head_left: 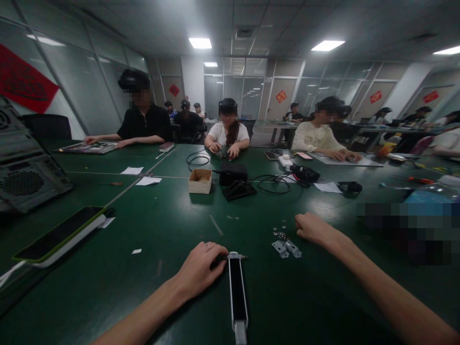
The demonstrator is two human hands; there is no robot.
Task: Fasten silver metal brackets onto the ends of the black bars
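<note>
My left hand [204, 268] is closed at the top end of a long narrow device [237, 292] with a dark face and white edges, its thumb and fingertips by a thin metal piece [241, 257] that crosses that end. What the fingertips hold is too small to make out. My right hand [305, 226] is curled with its fingertips down on the green table [172, 316], and whatever it might hold is hidden. Just left of it lie several small nuts or rings [279, 233] and grey metal brackets [286, 249].
Ahead stand an open cardboard box [200, 182] and a black device [233, 174] with cables. A phone-like black panel [59, 235] and a computer case [30, 163] are at the left. People sit across the table, and paper scraps [149, 180] lie about.
</note>
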